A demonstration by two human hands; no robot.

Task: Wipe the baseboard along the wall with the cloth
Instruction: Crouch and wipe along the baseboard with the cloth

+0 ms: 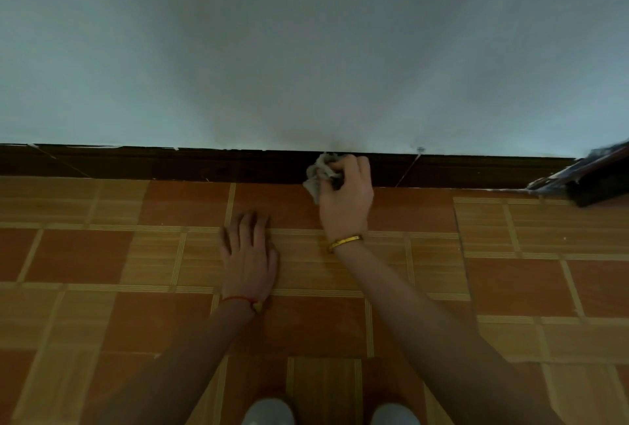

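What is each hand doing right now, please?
Left hand: open, fingers flat on the tiled floor.
Right hand: closed on the grey cloth, holding it against the dark baseboard.

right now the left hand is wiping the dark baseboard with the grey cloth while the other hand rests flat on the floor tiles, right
Not quite: the head view shows the right hand holding the cloth against the baseboard; the left hand rests flat on the floor tiles.

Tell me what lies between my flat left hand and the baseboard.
Only bare floor tile separates the left hand from the baseboard, per the head view.
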